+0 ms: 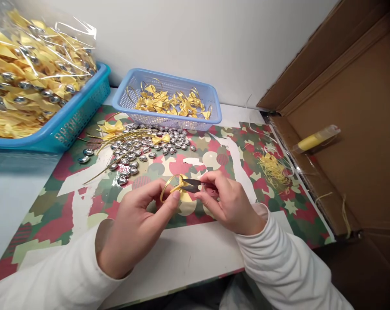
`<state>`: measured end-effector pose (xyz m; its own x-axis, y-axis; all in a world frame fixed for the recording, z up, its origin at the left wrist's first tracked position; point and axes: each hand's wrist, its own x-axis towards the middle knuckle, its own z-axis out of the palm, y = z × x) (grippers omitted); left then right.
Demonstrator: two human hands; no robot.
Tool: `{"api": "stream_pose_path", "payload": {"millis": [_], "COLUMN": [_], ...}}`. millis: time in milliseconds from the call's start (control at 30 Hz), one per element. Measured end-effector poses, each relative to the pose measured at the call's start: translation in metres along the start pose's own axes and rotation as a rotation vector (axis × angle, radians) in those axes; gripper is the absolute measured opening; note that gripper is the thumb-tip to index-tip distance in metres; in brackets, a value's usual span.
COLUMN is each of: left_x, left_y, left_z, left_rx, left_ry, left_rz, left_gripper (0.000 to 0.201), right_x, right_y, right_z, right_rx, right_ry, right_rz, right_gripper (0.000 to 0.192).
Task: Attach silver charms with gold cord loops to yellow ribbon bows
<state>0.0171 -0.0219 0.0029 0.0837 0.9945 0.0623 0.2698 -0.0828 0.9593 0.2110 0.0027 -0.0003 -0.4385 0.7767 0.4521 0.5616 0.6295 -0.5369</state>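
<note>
My left hand [139, 221] pinches a small yellow ribbon bow with a gold loop [172, 186] just above the patterned mat. My right hand [229, 201] grips small dark snips [192, 185], whose blades point left and meet the bow at its knot. Both hands sit close together at the mat's front middle. Behind them lies a heap of silver heart-shaped beads [143, 148] with loose yellow bows and gold cords [112, 129] on top.
A small blue basket [214, 113] of finished yellow bows stands at the back. A larger teal basket [81, 116] holding a plastic bag of bows is at the left. Yellow thread scraps [273, 168] lie at right. A cardboard box [359, 129] holds a yellow tube [314, 140].
</note>
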Motion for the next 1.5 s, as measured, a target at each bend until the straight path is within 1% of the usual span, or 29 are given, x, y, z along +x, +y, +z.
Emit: {"api": "stream_pose_path", "payload": {"millis": [200, 400, 567, 700, 833, 900, 967, 1033, 1100, 1133, 1167, 1267, 1333, 1400, 1500], "left_x": [-0.001, 0.000, 0.001, 0.000, 0.000, 0.000, 0.000, 0.001, 0.001, 0.001, 0.002, 0.001, 0.001, 0.000, -0.001], "left_y": [0.001, 0.002, 0.004, 0.003, 0.002, 0.001, 0.001, 0.001, 0.001, 0.000, 0.000, -0.002, -0.005, -0.008, -0.009], "left_z": [-0.001, -0.002, -0.001, -0.001, -0.002, -0.002, -0.003, -0.003, -0.003, -0.003, -0.003, -0.003, -0.003, -0.003, -0.003], "left_rx": [0.016, 0.141, 0.196, 0.195, 0.169, 0.130, 0.077, 0.022, -0.024, -0.042, -0.058, -0.095, -0.110, -0.108, -0.057], "left_ry": [0.004, 0.037, 0.058, 0.056, 0.038, 0.027, 0.014, 0.004, -0.001, -0.002, -0.002, -0.002, -0.010, -0.026, -0.047], "left_rz": [0.010, 0.069, 0.120, 0.121, 0.067, 0.024, -0.016, -0.061, -0.095, -0.105, -0.111, -0.106, -0.102, -0.097, -0.061], "left_gripper": [0.028, 0.027, 0.028, 0.029, 0.028, 0.029, 0.031, 0.032, 0.032, 0.031, 0.031, 0.027, 0.024, 0.023, 0.024], "right_x": [0.000, -0.001, -0.001, -0.001, -0.002, -0.002, -0.002, -0.001, 0.000, 0.001, 0.002, 0.003, 0.003, 0.004, 0.005], "right_y": [0.000, -0.002, -0.003, -0.003, -0.005, -0.006, -0.005, -0.003, 0.000, 0.001, 0.002, 0.005, 0.008, 0.013, 0.022], "right_z": [0.001, 0.002, 0.002, 0.002, 0.003, 0.001, -0.001, -0.005, -0.008, -0.009, -0.009, -0.008, -0.006, -0.004, -0.002], "right_rx": [-0.007, -0.008, -0.026, -0.043, -0.038, 0.019, 0.121, 0.205, 0.228, 0.226, 0.224, 0.234, 0.193, 0.062, -0.158], "right_ry": [0.013, -0.003, 0.013, 0.027, 0.030, 0.038, 0.074, 0.155, 0.231, 0.247, 0.245, 0.188, 0.164, 0.122, 0.007], "right_rz": [-0.005, 0.016, -0.024, -0.041, -0.013, 0.028, 0.100, 0.189, 0.264, 0.293, 0.317, 0.357, 0.389, 0.459, 0.587], "right_gripper": [0.016, 0.016, 0.016, 0.014, 0.014, 0.013, 0.013, 0.014, 0.016, 0.017, 0.018, 0.024, 0.027, 0.025, 0.016]}}
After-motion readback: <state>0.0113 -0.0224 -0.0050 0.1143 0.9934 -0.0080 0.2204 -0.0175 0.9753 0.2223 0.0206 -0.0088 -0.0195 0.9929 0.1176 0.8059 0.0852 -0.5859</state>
